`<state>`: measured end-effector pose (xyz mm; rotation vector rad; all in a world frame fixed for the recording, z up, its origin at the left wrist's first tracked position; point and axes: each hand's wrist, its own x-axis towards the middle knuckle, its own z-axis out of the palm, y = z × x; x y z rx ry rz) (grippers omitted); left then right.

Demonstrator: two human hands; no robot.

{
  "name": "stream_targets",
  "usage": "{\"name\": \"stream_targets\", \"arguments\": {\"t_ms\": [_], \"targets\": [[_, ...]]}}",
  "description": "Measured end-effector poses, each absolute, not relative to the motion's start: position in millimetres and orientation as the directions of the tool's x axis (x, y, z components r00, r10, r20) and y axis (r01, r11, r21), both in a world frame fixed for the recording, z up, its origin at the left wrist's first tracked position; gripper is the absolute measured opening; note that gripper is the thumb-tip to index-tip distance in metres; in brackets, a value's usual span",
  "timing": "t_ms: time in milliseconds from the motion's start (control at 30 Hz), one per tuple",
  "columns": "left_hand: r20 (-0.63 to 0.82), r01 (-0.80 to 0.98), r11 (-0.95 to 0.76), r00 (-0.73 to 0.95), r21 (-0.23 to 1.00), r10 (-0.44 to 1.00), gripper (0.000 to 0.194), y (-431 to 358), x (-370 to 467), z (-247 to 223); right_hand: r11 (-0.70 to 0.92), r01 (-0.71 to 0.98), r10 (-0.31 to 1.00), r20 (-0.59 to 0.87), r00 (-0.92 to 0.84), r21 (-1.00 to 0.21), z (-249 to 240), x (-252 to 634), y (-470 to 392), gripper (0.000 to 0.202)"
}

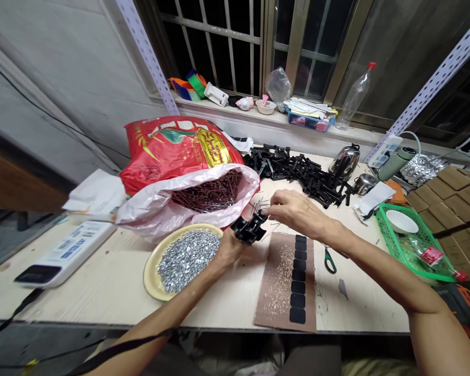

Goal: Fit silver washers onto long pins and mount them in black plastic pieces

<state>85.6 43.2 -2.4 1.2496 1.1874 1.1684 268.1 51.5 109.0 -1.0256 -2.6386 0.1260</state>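
Observation:
My left hand is closed round a black plastic piece with curved cut-outs, held above the table. At its upper right end, my right hand has its fingers pinched together; what they hold is hidden. Thin metal screws or pins stick out beside these fingertips. Close to the left hand is a yellow bowl of small silvery washers. Behind it, a red bag lies with its mouth towards me, showing many long brownish screws.
A brown sheet carries a column of black pads. Green-handled scissors lie right of it. Black plastic parts are heaped at the back. A power strip sits left, a green basket right.

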Motion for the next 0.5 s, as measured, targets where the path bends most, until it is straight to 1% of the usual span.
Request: {"name": "stream_targets", "arguments": {"t_ms": [67,100,133,167,233,267,300,333,433,500], "targets": [[-0.071,-0.041,0.073,0.051,0.997,0.996,0.023,39,88,1,0.708,0.576,0.695,0.259,-0.67,-0.409,108,270,65,0.027],[-0.102,-0.088,0.107,0.057,0.99,0.993,0.027,35,88,3,0.654,0.591,0.744,0.258,-0.616,-0.473,105,273,73,0.032],[-0.122,-0.134,0.13,0.065,0.982,0.99,0.03,32,89,5,0.578,0.662,0.808,0.222,-0.545,-0.477,100,276,83,0.032],[-0.128,-0.167,0.139,0.072,0.976,0.989,0.033,29,88,6,0.484,0.767,0.872,0.16,-0.462,-0.421,92,278,93,0.029],[-0.105,-0.174,0.117,0.075,0.978,0.992,0.034,26,87,8,0.29,0.937,0.955,-0.002,-0.296,-0.195,71,283,112,0.025],[-0.086,-0.15,0.097,0.078,0.984,0.993,0.033,26,85,7,0.227,0.97,0.969,-0.075,-0.234,-0.087,58,284,120,0.025],[-0.063,-0.12,0.073,0.084,0.99,0.994,0.032,27,84,7,0.192,0.981,0.972,-0.132,-0.192,-0.012,45,284,127,0.025],[-0.041,-0.091,0.05,0.093,0.995,0.995,0.031,29,83,5,0.18,0.983,0.971,-0.167,-0.174,0.023,33,283,132,0.025],[-0.004,-0.027,0.007,0.104,1.0,0.995,0.028,37,81,-2,0.212,0.975,0.958,-0.211,-0.192,0.074,4,278,140,0.025],[-0.006,-0.028,0.008,0.089,1.0,0.996,0.028,41,81,-6,0.248,0.963,0.95,-0.223,-0.22,0.105,-6,275,141,0.029]]}}
